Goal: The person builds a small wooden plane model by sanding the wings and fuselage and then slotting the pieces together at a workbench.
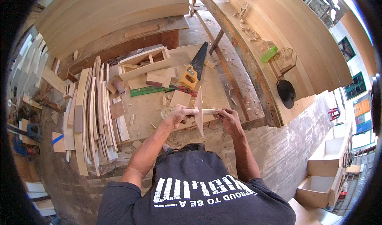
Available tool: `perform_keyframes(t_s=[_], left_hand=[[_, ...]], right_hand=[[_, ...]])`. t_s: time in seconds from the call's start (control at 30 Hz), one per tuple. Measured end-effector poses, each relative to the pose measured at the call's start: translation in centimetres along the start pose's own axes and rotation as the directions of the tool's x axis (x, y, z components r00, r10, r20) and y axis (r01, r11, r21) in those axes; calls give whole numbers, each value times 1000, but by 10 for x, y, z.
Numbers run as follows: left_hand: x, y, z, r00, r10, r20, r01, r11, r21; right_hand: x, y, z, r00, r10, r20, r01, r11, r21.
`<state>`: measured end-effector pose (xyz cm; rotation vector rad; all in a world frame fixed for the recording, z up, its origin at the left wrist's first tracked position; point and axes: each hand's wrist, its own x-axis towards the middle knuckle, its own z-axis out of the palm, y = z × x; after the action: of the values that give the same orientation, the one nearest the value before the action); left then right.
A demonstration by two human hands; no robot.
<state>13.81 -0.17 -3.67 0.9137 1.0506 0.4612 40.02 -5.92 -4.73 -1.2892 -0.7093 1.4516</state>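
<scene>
In front of my chest a thin wooden board (200, 119) stands on edge, seen almost edge-on. My left hand (181, 115) is closed on its left side, thumb pointing toward it. On the other side my right hand (230, 119) pinches the end of a pale, narrow wooden stick (209, 111). The stick's far end meets the board; whether the two are joined cannot be made out. Beside my left hand sits a small round dish (165, 113), partly covered by it. Just beyond the hands lie a square wood block (177, 99) and red-handled pliers (185, 90).
A handsaw (197, 61) with a yellow handle, a green ruler (149, 91) and an open wooden frame box (145, 63) lie on the low worktable (139, 127). Stacked wood strips (95, 113) stand left. A long bench at right carries a green bottle (269, 54) and black cap (285, 93).
</scene>
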Motion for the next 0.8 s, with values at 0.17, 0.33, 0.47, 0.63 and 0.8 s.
perform_keyframes(t_s=[0.17, 0.33, 0.47, 0.63, 0.8], left_hand=[[-9, -2, -12, 1000, -25, -18, 24, 999, -37], [-19, 2, -27, 997, -64, -44, 58, 991, -117], [-23, 1, -44, 999, -48, 5, 49, 995, -93], [-24, -1, -55, 999, -43, -18, 41, 993, -111], [-32, -4, -66, 999, -32, 25, 38, 949, -313]], right_hand=[[3, -1, 11, 999, 22, 23, -21, 998, -57], [11, -2, 25, 999, 12, 37, -7, 991, -135], [21, 2, 37, 998, 10, 62, 2, 981, -193], [31, 4, 52, 997, 11, 81, 2, 987, -161], [35, -5, 60, 994, 29, 105, -8, 982, -191]])
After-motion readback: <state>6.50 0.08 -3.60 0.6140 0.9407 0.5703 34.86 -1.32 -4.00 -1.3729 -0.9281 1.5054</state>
